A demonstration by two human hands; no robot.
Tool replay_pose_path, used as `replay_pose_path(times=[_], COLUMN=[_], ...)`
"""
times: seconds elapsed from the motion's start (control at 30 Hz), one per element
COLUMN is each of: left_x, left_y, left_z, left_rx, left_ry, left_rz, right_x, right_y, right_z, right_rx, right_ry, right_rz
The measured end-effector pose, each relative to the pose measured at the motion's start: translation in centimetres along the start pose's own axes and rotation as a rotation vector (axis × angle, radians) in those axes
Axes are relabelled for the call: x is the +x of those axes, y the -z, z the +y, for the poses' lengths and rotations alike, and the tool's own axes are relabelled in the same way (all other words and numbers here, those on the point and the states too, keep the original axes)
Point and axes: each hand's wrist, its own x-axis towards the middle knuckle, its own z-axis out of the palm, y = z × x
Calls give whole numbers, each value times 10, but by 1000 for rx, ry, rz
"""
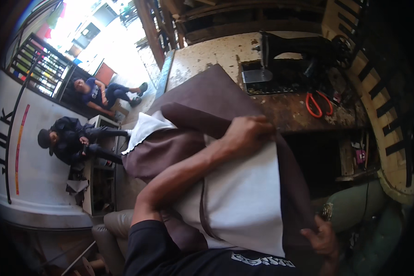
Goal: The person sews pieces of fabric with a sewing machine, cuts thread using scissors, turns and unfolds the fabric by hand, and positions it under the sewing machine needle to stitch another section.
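A large dark brown cloth (207, 92) with a pale grey-white panel (244, 198) spreads over my lap and up onto the worn sewing table. My left hand (252, 132) reaches across my body, its fingers curled round the fabric at the top of the pale panel. Lower down on the right, my right hand (324, 237) has its thumb and fingers at the brown cloth's side edge, closed on it; part of the grip is lost in shadow. A white piece of fabric (149, 129) pokes out of the brown folds at left.
A black sewing machine (290, 48) stands at the back of the table (193, 55). Red-handled scissors (313, 106) lie in front of it. A slatted wooden panel (377, 101) borders the right side. Two people sit at left, one in a black cap (44, 138).
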Motion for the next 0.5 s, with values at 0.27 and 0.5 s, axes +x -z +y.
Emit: replay_pose_path(times=[0.27,0.5], left_x=[-33,-32], left_y=[-160,-116], left_z=[25,42], left_rx=[16,128], left_ry=[-114,-144], left_rz=[-441,-409], right_x=[-14,150], right_y=[-2,15], right_z=[24,-113], right_rx=[-249,-171], right_ry=[-568,723], right_rz=[-363,202])
